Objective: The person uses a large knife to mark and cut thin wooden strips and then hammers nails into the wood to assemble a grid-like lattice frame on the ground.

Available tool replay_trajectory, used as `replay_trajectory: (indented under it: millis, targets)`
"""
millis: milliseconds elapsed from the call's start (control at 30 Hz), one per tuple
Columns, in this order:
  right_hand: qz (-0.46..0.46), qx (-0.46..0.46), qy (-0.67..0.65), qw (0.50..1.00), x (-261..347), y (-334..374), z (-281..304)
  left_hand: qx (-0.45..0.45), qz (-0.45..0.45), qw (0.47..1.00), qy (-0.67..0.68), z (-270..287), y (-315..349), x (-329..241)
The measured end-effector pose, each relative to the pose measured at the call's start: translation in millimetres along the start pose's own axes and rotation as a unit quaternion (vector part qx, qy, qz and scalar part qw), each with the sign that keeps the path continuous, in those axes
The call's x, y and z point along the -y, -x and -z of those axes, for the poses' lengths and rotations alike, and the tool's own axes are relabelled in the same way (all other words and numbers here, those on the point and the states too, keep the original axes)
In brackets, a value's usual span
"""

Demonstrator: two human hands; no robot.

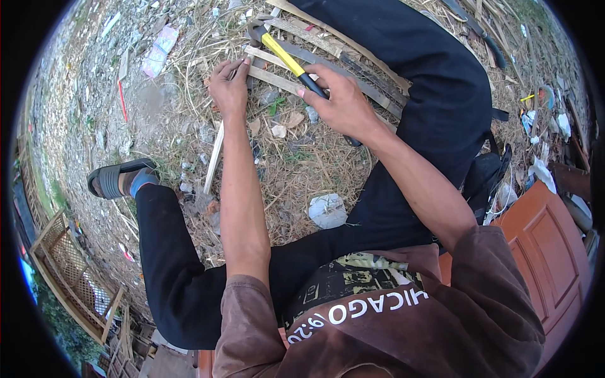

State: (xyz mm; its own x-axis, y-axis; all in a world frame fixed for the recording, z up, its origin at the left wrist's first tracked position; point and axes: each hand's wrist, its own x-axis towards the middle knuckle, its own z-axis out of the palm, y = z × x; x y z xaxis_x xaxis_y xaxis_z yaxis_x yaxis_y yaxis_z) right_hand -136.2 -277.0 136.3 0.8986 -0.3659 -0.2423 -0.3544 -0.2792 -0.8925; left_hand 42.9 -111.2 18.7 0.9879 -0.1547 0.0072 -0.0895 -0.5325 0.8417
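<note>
My right hand is closed around the black grip of a claw hammer with a yellow handle. Its metal head lies over the wooden strips, pointing away from me. The right thumb rests at one end of a thin, pale wooden strip. At that strip's other end, my left hand has its fingers pinched together where strips meet; anything small between the fingertips is hidden. A second pale strip runs beside the first. Another narrow wooden stick slants toward me from beneath the left wrist.
Longer wooden slats lie by my bent right leg. Beyond that knee is a dark blade-like tool. Dry grass, stones and litter cover the ground, with a white stone between my legs. A reddish-brown panelled door lies at right.
</note>
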Motion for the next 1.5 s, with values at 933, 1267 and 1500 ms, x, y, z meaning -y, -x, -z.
replay_trajectory:
  millis: [933,1267,1500]
  targets:
    - [0.014,-0.011,-0.021,1.000,-9,-2,-14,-0.013,0.082,0.979,0.185,9,3,-14]
    - [-0.013,0.022,-0.008,1.000,-7,0,-10,0.012,0.039,0.995,0.091,17,13,-17]
    - [0.083,-0.023,-0.022,0.996,-11,1,-17,-0.014,0.009,1.000,0.019,15,14,-14]
